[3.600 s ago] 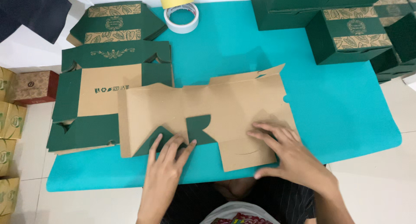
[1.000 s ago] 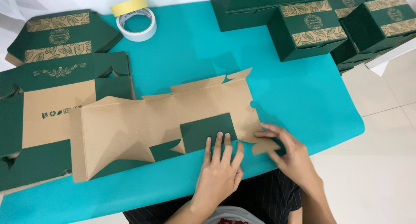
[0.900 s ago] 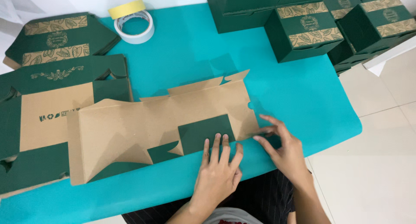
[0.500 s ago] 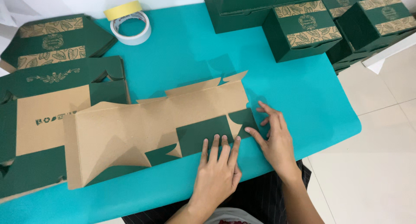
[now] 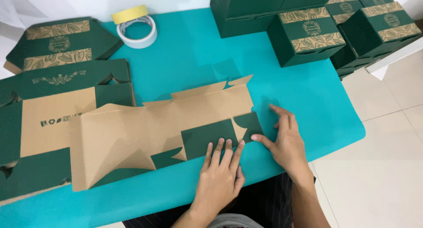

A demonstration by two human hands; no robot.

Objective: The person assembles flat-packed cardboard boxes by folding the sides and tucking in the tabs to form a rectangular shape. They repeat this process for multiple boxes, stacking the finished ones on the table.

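Flat on the teal table (image 5: 194,56) lies the unfolded cardboard box blank (image 5: 145,131), brown side up, just right of a stack of more flat blanks (image 5: 48,118). The left hand (image 5: 220,175) presses open-palmed, fingers together, on the blank's folded green flap (image 5: 209,137). The right hand (image 5: 286,142), fingers spread and gripping nothing, rests at the blank's right edge, thumb on the small green tab (image 5: 251,124).

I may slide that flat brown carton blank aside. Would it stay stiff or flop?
The carton blank would probably bend at its creases, since its flaps already fold over. It looks thin, so likely light. On the teal mat it should slide, not roll.
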